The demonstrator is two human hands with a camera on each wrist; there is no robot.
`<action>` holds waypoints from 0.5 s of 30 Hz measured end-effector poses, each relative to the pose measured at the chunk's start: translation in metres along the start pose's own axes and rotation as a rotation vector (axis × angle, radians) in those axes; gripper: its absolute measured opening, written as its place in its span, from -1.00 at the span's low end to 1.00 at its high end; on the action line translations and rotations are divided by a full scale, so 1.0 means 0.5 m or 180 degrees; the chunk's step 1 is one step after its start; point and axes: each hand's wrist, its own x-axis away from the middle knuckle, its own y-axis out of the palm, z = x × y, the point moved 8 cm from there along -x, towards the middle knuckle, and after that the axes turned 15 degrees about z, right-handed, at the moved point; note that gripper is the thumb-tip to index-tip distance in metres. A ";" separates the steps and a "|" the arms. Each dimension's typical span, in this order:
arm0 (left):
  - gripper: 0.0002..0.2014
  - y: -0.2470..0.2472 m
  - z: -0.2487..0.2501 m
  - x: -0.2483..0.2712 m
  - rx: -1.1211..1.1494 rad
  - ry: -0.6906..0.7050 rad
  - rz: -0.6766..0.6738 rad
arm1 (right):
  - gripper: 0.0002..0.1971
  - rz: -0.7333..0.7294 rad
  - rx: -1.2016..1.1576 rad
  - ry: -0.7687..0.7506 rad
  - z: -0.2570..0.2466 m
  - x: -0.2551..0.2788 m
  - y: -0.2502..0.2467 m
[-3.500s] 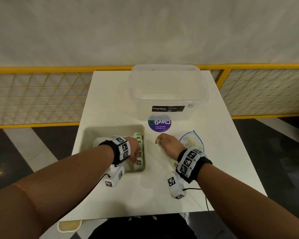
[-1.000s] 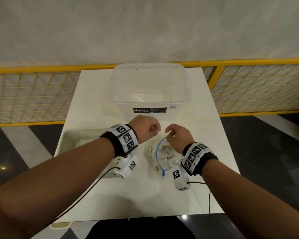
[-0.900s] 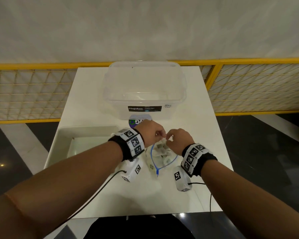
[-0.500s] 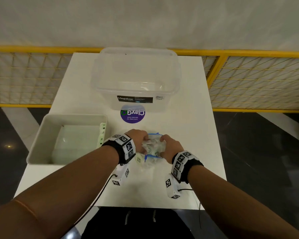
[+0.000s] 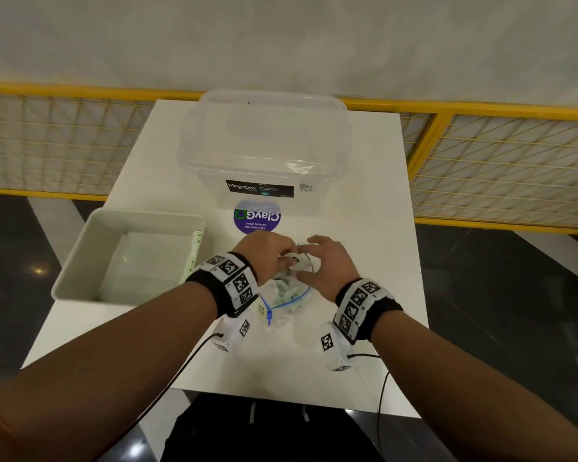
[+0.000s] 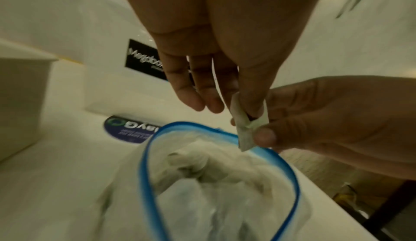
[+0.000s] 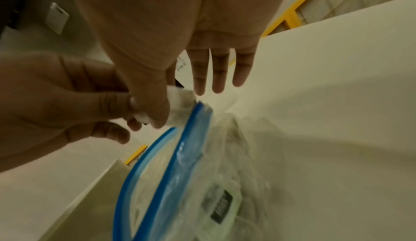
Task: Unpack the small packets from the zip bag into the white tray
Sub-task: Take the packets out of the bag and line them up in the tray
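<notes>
The clear zip bag [image 5: 286,296] with a blue rim [image 6: 290,173] stands open at the table's middle, with several small packets inside. Just above its mouth a small white packet [image 6: 244,125] is pinched by my left hand [image 6: 245,109] between thumb and fingers. My right hand [image 7: 171,106] pinches the same packet with its thumb, right where the blue rim [image 7: 193,120] reaches up; its other three fingers are stretched out. In the head view both hands [image 5: 286,260] [image 5: 306,261] meet over the bag. The white tray [image 5: 80,258] sits to the left, with a strip of packets [image 5: 196,251] leaning on its right wall.
A big clear plastic box [image 5: 264,145] with a black label stands behind the bag, and a purple round sticker [image 5: 257,216] lies on the table in front of it. The white table [image 5: 374,248] ends near me. A yellow mesh fence [image 5: 501,161] runs behind.
A second ago my hands pulled the bag's mouth apart. Half a second ago both were at its mouth. Now they are slightly higher, with a packet pinched between them.
</notes>
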 end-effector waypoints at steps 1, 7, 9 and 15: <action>-0.86 -0.005 0.016 -0.006 0.0092 0.0073 0.0033 | -0.67 0.0101 -0.0034 -0.0124 -0.012 -0.004 -0.010; -0.83 0.029 0.006 -0.020 -0.0165 -0.0379 -0.0238 | -0.86 -0.0022 0.0218 0.0130 0.007 0.001 -0.029; -0.87 0.069 -0.002 -0.011 -0.0513 -0.0364 -0.0607 | -0.90 -0.0197 0.0372 0.0156 0.020 0.010 -0.016; -0.78 0.130 -0.013 0.016 -0.0861 -0.0443 -0.0819 | -0.88 -0.0219 0.0358 0.0301 0.044 0.019 -0.009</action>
